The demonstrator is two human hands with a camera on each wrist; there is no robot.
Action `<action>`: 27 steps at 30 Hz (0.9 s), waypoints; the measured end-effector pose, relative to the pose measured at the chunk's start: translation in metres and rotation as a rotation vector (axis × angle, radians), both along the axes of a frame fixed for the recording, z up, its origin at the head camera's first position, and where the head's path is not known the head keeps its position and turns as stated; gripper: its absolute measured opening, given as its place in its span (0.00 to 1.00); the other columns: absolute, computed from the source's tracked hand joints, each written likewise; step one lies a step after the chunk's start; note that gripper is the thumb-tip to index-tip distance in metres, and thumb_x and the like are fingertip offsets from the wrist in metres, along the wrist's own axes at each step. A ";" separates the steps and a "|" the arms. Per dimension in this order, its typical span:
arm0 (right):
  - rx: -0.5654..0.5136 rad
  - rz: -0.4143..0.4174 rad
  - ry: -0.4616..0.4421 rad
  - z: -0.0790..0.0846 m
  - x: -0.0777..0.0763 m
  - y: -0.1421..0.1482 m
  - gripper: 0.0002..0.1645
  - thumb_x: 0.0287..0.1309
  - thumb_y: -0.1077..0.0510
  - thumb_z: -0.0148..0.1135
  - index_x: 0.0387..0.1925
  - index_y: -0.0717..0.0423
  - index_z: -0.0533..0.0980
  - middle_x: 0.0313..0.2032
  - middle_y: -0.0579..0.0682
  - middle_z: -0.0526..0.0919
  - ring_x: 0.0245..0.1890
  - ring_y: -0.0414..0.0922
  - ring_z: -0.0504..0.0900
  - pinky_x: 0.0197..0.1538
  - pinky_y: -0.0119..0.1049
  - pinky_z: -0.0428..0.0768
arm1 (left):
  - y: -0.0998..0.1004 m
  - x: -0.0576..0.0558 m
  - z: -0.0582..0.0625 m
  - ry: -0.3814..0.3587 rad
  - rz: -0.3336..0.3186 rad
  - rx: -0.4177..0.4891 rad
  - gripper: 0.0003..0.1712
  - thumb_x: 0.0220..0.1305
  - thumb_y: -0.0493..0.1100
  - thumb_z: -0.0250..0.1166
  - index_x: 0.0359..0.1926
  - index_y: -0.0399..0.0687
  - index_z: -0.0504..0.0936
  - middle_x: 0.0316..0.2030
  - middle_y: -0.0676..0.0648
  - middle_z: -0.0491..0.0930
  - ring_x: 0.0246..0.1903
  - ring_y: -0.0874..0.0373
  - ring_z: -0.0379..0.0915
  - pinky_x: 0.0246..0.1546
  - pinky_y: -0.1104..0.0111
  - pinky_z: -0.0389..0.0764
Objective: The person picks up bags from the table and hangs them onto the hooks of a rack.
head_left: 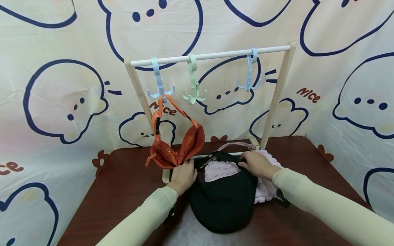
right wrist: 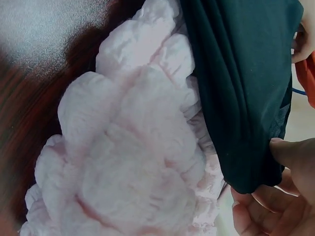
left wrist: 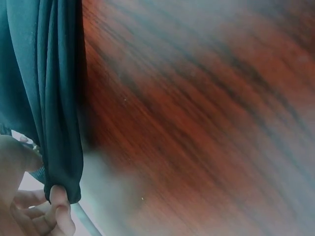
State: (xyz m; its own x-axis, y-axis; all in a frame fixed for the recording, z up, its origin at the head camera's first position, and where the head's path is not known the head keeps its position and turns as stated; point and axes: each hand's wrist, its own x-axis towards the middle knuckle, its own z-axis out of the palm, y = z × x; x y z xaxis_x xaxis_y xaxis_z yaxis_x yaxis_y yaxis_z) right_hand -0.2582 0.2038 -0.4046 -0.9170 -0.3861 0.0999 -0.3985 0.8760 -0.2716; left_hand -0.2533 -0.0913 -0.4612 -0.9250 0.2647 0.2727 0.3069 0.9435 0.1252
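Observation:
A black cloth bag (head_left: 223, 205) hangs between both hands above the dark table, its rounded bottom toward me. My left hand (head_left: 183, 176) pinches its upper left corner; the left wrist view shows thumb and fingers on the folded black fabric (left wrist: 61, 123). At the upper right corner my right hand (head_left: 258, 164) grips the cloth, thumb against curled fingers in the right wrist view. Behind the black bag lies a pale pink puffy bag (head_left: 266, 191), partly covered, its quilted surface also showing through the black bag's upper gap. Its pink strap (head_left: 235, 145) loops up behind.
A wooden rack with a white rail (head_left: 221, 54) stands at the back. An orange bag (head_left: 176, 150) hangs from a left blue hook (head_left: 160, 82), close above my left hand. A green hook (head_left: 193, 83) and another blue hook (head_left: 249, 75) hang alongside. Patterned cloth (head_left: 61, 102) surrounds the table.

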 end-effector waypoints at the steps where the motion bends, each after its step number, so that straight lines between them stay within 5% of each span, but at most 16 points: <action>1: -0.006 0.003 0.003 0.000 0.001 0.000 0.13 0.66 0.55 0.65 0.44 0.62 0.83 0.40 0.57 0.88 0.39 0.52 0.87 0.43 0.50 0.83 | 0.000 0.000 0.000 -0.003 -0.001 0.003 0.10 0.70 0.46 0.62 0.40 0.44 0.79 0.27 0.44 0.82 0.22 0.49 0.79 0.22 0.57 0.79; 15: -0.034 0.025 0.034 0.004 0.009 0.008 0.11 0.65 0.55 0.65 0.40 0.59 0.83 0.34 0.50 0.88 0.33 0.43 0.83 0.41 0.45 0.81 | -0.004 0.007 0.006 -0.023 -0.055 0.094 0.13 0.71 0.45 0.62 0.51 0.43 0.79 0.27 0.44 0.81 0.19 0.53 0.77 0.22 0.59 0.78; 27: -0.047 0.029 0.015 0.007 0.020 0.010 0.10 0.65 0.54 0.66 0.41 0.57 0.83 0.36 0.49 0.87 0.33 0.40 0.81 0.39 0.43 0.80 | -0.008 0.015 0.010 -0.020 -0.066 0.074 0.18 0.68 0.45 0.65 0.55 0.43 0.78 0.33 0.43 0.84 0.23 0.51 0.80 0.24 0.57 0.81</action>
State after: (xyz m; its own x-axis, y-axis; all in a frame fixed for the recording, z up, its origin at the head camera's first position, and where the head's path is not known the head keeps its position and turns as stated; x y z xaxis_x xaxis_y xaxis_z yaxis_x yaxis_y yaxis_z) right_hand -0.2382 0.2140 -0.3980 -0.9038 -0.4070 0.1324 -0.4278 0.8506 -0.3056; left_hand -0.2385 -0.0990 -0.4510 -0.9115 0.3052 0.2759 0.3651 0.9091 0.2004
